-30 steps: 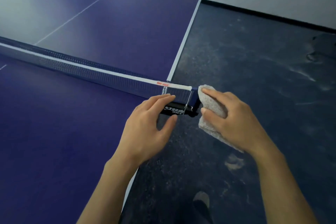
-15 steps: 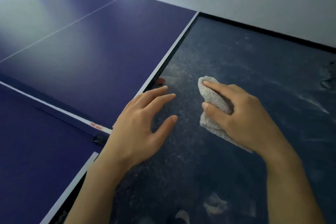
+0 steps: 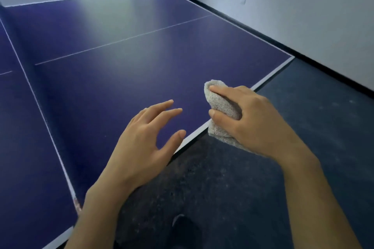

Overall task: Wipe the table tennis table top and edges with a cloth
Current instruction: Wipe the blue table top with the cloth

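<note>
Cloth [image 3: 221, 107]: pale grey terry, nubby loops, bunched into a rounded wad, lower tail hanging past the table's white side edge. Right hand [image 3: 251, 119] grips it, index finger laid along the top, thumb pressing the front, other fingers curled round the wad. It sits at the near side edge of the table tennis table [image 3: 121, 70], partly over the top, partly over the floor; cannot tell if it touches the surface.

Left hand [image 3: 141, 137] holds nothing, fingers spread and relaxed, over the tabletop just inside the edge; contact unclear.

Tabletop: smooth, matte dark blue, soft glare at far end, thin white centre line, white border stripes. Net [image 3: 40, 107] seen edge-on at left, white top tape. Small reddish label at its near end, unreadable.

Floor [image 3: 303, 147]: dark blue-grey, speckled, dusty. Pale wall [image 3: 303, 6] with black skirting beyond the table's far side. Open floor to the right of the edge.
</note>
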